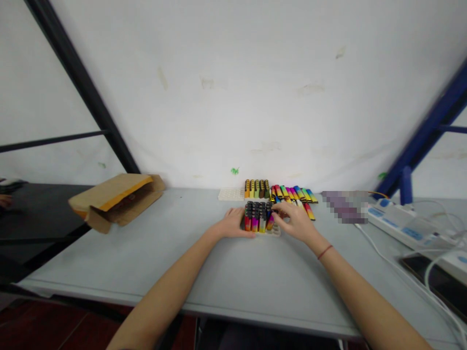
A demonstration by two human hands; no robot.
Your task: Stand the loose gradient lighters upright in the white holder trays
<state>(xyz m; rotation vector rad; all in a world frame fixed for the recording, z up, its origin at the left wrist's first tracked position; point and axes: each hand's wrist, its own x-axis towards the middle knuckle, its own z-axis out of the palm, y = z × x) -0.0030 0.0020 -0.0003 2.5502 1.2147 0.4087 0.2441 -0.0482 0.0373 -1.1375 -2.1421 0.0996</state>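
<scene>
A white tray (274, 233) near the table's middle holds several upright colourful lighters (256, 217) with black tops. My left hand (232, 224) rests against the tray's left side, fingers curled round its edge. At the tray's right end, the fingers of my right hand (296, 219) pinch a lighter (270, 219). Behind, a second white tray (231, 194) carries a short row of yellow, green and brown lighters (257, 188). Several loose rainbow lighters (295, 194) lie flat to its right.
An open cardboard box (116, 200) lies on its side at the table's left. White power strips (397, 220) and cables (430, 287) crowd the right edge, with a dark phone (434, 280) nearby. A white wall and dark and blue frame bars stand behind.
</scene>
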